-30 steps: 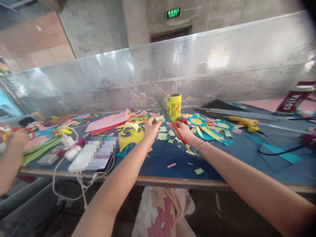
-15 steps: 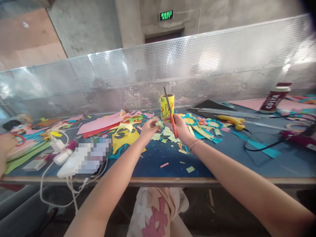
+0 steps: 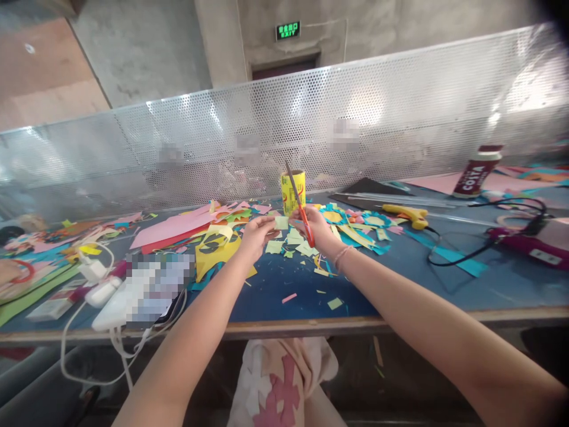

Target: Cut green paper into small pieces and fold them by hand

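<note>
Paper-cutting insp.: work under way, not complete

Near edge: table [image 3: 271, 305] carries a loose pink strip [image 3: 289, 298] and a single green scrap [image 3: 335, 303], both well apart from the hands. Read as offcuts; cannot confirm.

Mid-table: L hand [image 3: 255, 237] pinches a pale-green pc [image 3: 281, 223] by its left side, held up over the table. R hand [image 3: 323, 231] is closed round the orange-handled scissors [image 3: 305, 220], blades angled up and away, apart from the paper. Whether R fingertips also touch the pc: cannot tell.

Just under and beside the hands: pile of pale-green pcs [image 3: 295, 238], approx. same colour as the one held. Judged done: a no. of these cut (count n/a, overlapping). Judged o/s: the held pc, no shaping visible on it.

To the left, yellow sheet [image 3: 217, 255] w/ openings, apparently cut from already. To the right, blue-edged paper flowers [image 3: 334, 217], seemingly assembled.

Farther: pink sheet [image 3: 171, 228], large, looks mostly unused. Yellow roll [image 3: 288, 191] upright behind the scissors; purpose unclear.
</note>
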`<state>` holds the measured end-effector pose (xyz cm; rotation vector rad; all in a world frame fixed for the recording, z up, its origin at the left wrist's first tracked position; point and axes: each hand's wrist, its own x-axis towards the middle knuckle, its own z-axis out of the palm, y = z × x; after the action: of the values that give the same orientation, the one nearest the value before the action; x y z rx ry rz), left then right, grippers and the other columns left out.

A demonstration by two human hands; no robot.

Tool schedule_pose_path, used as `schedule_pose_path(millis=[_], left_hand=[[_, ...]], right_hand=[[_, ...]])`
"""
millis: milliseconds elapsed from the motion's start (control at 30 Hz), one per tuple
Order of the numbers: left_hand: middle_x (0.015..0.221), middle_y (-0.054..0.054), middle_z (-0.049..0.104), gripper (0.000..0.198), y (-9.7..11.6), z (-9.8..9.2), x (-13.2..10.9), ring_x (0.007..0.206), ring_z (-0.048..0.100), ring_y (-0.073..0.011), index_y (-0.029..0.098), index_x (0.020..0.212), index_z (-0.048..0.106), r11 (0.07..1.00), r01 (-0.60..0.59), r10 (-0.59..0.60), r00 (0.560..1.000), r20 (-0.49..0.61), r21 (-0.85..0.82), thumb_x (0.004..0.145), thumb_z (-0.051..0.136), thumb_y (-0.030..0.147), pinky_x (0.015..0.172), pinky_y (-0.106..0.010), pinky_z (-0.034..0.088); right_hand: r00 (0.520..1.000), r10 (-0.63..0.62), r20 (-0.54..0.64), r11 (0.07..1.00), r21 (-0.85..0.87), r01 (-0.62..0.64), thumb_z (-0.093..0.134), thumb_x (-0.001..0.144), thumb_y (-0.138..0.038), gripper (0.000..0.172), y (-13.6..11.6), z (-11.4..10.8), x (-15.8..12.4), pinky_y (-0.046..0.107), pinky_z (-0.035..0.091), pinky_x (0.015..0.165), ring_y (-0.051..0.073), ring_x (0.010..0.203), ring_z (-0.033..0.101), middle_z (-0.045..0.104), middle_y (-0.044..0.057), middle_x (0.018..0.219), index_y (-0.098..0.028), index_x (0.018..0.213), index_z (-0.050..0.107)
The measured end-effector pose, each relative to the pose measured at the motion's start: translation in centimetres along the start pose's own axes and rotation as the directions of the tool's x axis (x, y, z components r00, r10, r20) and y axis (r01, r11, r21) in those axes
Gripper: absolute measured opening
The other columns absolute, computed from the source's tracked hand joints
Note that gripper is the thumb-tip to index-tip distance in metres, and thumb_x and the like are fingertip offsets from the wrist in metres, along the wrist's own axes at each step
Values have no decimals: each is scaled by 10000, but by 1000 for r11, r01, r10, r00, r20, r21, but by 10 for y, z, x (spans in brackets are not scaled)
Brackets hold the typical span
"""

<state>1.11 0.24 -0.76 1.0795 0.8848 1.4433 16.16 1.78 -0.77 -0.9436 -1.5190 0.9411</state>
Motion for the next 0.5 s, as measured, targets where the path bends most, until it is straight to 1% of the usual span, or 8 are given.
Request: schedule_pose_path(millis=[100, 167, 300, 400, 500], left_hand=[[680, -9, 611, 179, -1, -2, 1, 605, 595, -94, 136, 759, 595, 1000, -16, 16, 1000, 8, -13, 608, 690, 149, 664, -265, 502], [689, -9, 612, 201, -1, -1, 1, 620, 595, -93, 136, 757, 594, 1000, -22, 22, 1000, -1, -13, 587, 702, 132, 671, -262, 503], [681, -2, 604, 231, 0, 0, 1, 623, 591, -91, 131, 751, 580, 999, -38, 37, 999, -32, -25, 556, 686, 65, 694, -269, 500], [698, -9, 612, 249, 0, -1, 3, 640, 592, -99, 128, 777, 580, 996, -80, 78, 995, -67, -31, 555, 674, 65, 698, -273, 493], [735, -17, 627, 261, 0, -4, 5, 657, 591, -103, 132, 804, 590, 992, -125, 123, 989, -85, -25, 560, 672, 87, 698, -267, 483]], right_hand=[[1000, 7, -3, 996, 89, -7, 676, 575, -425, 411, -4, 0, -3, 221, 298, 421, 44, 459, 372, 569, 0, 722, -178, 823, 461], [1000, 6, 4, 995, 97, -7, 675, 576, -424, 412, -5, 0, -4, 221, 302, 429, 47, 469, 379, 581, 7, 737, -180, 833, 465], [1000, 9, 7, 996, 91, -9, 670, 584, -438, 424, -5, 0, -4, 227, 314, 447, 55, 473, 391, 584, 1, 704, -184, 846, 455], [1000, 1, 20, 997, 83, -2, 674, 578, -468, 440, -3, 0, -3, 228, 305, 435, 49, 448, 369, 555, -22, 658, -192, 828, 440], [1000, 10, 20, 997, 82, -11, 684, 568, -493, 446, 1, 0, 0, 229, 285, 411, 47, 419, 346, 469, -61, 582, -206, 784, 419]])
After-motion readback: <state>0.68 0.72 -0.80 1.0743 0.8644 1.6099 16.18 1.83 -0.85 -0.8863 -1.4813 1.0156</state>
